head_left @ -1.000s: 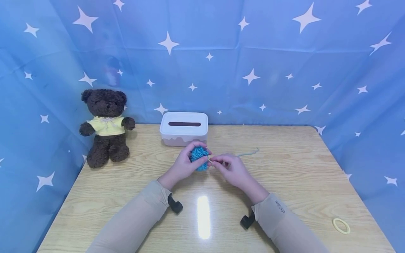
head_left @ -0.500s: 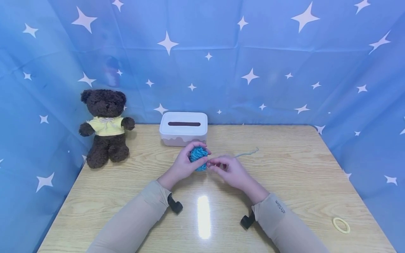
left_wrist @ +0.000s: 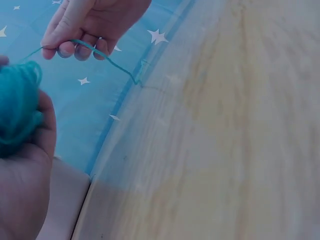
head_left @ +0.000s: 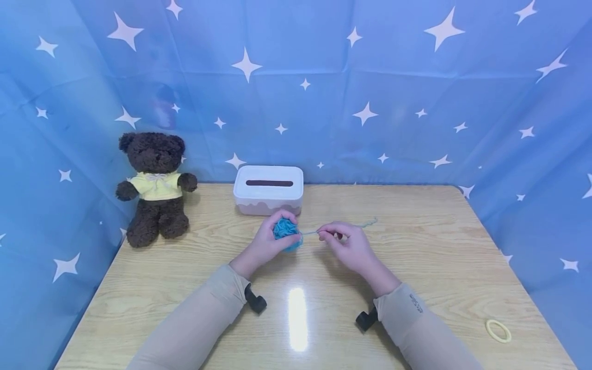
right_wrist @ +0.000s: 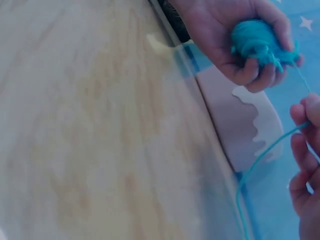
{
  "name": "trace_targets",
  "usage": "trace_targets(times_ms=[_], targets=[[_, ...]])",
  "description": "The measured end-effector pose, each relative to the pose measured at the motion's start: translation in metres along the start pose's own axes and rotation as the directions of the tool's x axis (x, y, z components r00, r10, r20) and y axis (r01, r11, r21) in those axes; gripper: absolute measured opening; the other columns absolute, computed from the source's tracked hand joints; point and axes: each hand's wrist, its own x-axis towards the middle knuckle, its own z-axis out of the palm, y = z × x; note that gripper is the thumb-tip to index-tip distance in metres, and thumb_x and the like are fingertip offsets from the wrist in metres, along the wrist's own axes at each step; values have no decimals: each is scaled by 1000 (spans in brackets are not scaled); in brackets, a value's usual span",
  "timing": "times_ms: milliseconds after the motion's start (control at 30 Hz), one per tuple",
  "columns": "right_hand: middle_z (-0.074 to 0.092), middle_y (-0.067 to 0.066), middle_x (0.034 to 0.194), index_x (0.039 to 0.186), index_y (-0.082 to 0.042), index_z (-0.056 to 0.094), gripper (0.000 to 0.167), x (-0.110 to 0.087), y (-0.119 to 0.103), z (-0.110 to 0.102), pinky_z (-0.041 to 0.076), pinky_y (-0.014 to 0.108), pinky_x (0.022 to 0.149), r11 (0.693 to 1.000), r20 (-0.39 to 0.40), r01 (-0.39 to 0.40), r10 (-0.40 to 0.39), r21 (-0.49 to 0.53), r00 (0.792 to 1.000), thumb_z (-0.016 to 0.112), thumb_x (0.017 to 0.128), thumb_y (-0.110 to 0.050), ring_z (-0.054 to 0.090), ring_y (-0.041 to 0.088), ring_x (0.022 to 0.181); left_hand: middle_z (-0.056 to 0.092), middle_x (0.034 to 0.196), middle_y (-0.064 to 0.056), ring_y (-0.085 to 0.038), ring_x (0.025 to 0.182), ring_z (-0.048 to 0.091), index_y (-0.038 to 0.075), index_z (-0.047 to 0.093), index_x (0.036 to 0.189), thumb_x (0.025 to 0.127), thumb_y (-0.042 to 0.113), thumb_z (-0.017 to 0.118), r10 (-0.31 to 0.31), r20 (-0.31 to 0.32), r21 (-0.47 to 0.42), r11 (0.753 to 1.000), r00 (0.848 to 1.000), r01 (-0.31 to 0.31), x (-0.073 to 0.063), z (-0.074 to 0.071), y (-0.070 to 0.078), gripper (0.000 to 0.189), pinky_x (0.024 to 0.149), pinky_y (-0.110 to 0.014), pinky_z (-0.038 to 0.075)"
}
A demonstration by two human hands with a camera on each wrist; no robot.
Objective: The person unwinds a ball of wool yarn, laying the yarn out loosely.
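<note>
Blue starry backdrop (head_left: 300,108) behind wood counter (head_left: 416,246). Dark brown bear (head_left: 159,186) in yellow top, back left corner. White slotted box (head_left: 268,192) near back edge, just beyond left hand. Hands apart: left hand (head_left: 265,241) curled round teal yarn ball (head_left: 285,229), thumb on near side, fingers around far side; right hand (head_left: 353,249) pinching. Ball sits in left palm, left of right hand, clear of its fingertips. Pale yellow ring (head_left: 509,334), counter's near right. Thin yarn strand (head_left: 309,233) spans ball to right fingertips, loose tail trailing beyond.
</note>
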Motion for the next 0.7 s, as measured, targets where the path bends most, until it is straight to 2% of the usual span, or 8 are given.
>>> trace_targets(times_ms=[100, 167, 200, 300, 400, 533, 633, 700], targets=[[84, 0, 96, 107, -10, 85, 10, 0, 0, -3, 51, 21, 79, 1000, -18, 9, -9, -10, 1000, 76, 104, -10, 66, 4, 82, 66, 117, -24, -17, 104, 76, -4, 55, 121, 99, -5, 71, -37, 50, -97, 994, 998, 42, -1, 1, 1, 27, 99, -31, 64], [83, -1, 95, 107, -11, 85, 10, 0, 0, -5, 51, 21, 78, 1000, -27, 20, -20, -17, 999, 76, 104, -9, 66, 4, 81, 69, 114, -30, -21, 97, 81, -9, 51, 122, 102, -6, 67, -52, 94, -168, 984, 994, 67, -1, 2, 2, 26, 92, -37, 69], [83, -1, 94, 107, -11, 85, 9, 0, 0, -6, 51, 21, 78, 1000, -31, 23, -24, -21, 999, 76, 104, -10, 66, 4, 81, 68, 117, -31, -23, 94, 83, -11, 50, 123, 103, -6, 65, -56, 112, -191, 979, 992, 77, -1, 2, 2, 26, 88, -40, 70], [83, -1, 93, 106, -12, 85, 9, 2, 0, -11, 50, 20, 78, 999, -47, 40, -41, -29, 998, 76, 104, -10, 65, 4, 83, 70, 133, -30, -21, 98, 80, -10, 51, 123, 104, -4, 66, -43, 118, -180, 982, 992, 64, -1, 2, 2, 24, 87, -38, 70], [84, 1, 92, 106, -12, 85, 9, 3, 2, -17, 49, 19, 79, 998, -69, 46, -49, -40, 996, 77, 103, -10, 66, 3, 84, 71, 137, -20, -16, 104, 77, -3, 57, 120, 102, -3, 70, -31, 73, -137, 990, 997, 41, -3, 1, 2, 22, 85, -30, 67], [84, 2, 95, 106, -10, 85, 9, 3, 8, -26, 49, 17, 80, 998, -82, 25, -30, -61, 996, 77, 103, -10, 67, 0, 85, 75, 112, -11, -12, 99, 74, 0, 60, 119, 101, 0, 72, -9, 36, -146, 989, 999, 14, -3, 0, 2, 21, 84, -27, 65], [85, 3, 100, 105, -9, 85, 8, 3, 12, -33, 49, 16, 81, 997, -81, 2, -8, -72, 997, 77, 103, -11, 67, -2, 87, 72, 105, -5, -13, 97, 77, -9, 54, 121, 104, 0, 67, 19, 80, -232, 973, 997, 0, -3, 1, 2, 23, 91, -37, 68], [85, 4, 101, 105, -10, 86, 8, 2, 14, -38, 49, 15, 81, 996, -89, -6, -2, -87, 996, 78, 103, -11, 66, -3, 88, 72, 104, -5, -16, 97, 79, -14, 48, 123, 106, -2, 63, 28, 113, -298, 954, 993, 7, -3, 1, 3, 25, 91, -44, 70]])
